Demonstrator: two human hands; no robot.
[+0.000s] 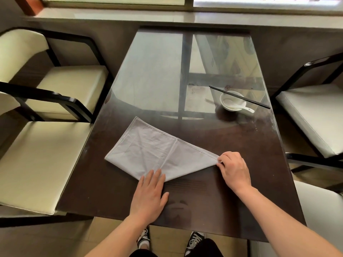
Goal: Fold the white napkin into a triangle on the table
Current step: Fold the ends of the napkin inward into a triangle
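The right hand [234, 169] is pinching the napkin [157, 154] corner to steer the fold, while the flat, unclenched left hand [150, 195] is pinning the near edge beside it.

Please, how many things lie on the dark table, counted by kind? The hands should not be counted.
White cloth napkin: 1
White round ceramic bowl: 1
White ceramic spoon: 1
Black chopsticks: 1 pair, counted as one, lying across the bowl
Total: 4
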